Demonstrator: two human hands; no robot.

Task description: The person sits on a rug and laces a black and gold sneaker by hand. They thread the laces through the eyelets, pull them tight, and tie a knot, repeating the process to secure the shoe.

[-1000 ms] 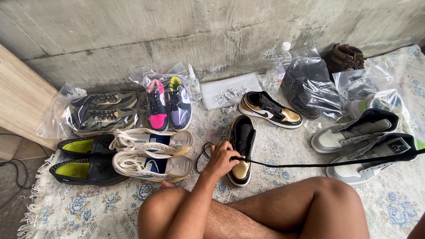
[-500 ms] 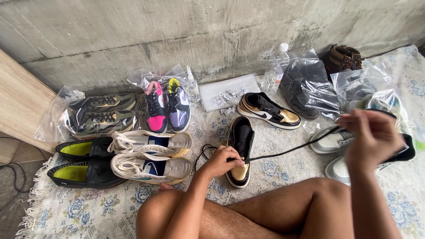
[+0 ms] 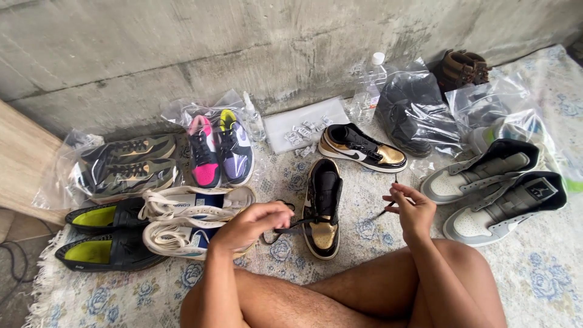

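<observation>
Shoes crowd the flowered rug [image 3: 534,285] on every side. To the left lie a white pair [image 3: 194,218] and a black pair with lime insoles [image 3: 103,234], with an olive pair in a clear bag [image 3: 124,167] and a pink and purple pair [image 3: 218,149] behind them. A grey and white high pair [image 3: 492,191] sits to the right, and a bagged dark pair [image 3: 416,112] leans by the concrete wall [image 3: 182,54].

The black and gold shoe [image 3: 322,206] lies on the rug just in front of the bare knees, long axis running away from the person, gold toe nearest them and heel toward the wall. Its partner [image 3: 361,147] lies crosswise behind it.

The left hand [image 3: 252,225] has its fingers curled together on the black lace [image 3: 291,223] beside the toe. The right hand [image 3: 410,209] pinches the lace's other end between thumb and fingertips, off to the shoe's right.

The lace between the hands is thin and hard to follow, and the left hand hides part of it.
</observation>
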